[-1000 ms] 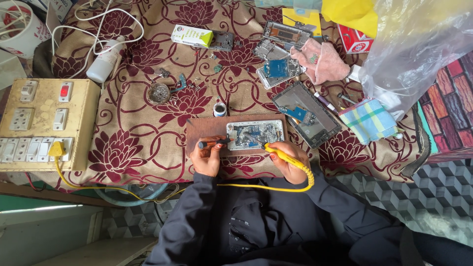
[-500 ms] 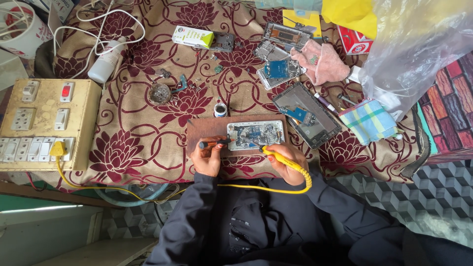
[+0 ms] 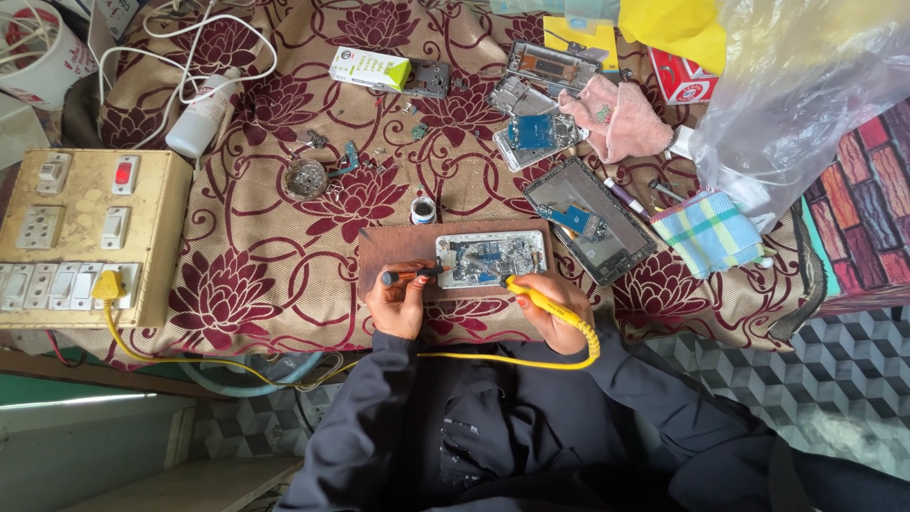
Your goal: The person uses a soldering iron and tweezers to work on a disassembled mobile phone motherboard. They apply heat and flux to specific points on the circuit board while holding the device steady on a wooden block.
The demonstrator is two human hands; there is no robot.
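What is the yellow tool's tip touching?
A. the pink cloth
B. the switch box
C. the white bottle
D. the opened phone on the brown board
D: the right hand holds the yellow soldering iron with its tip on the opened phone lying on the brown board, while the left hand holds a small screwdriver beside it.

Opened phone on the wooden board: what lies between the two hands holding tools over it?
In the head view, between the left hand and right hand lie the wooden board's front edge and the opened phone's lower edge; nothing else.
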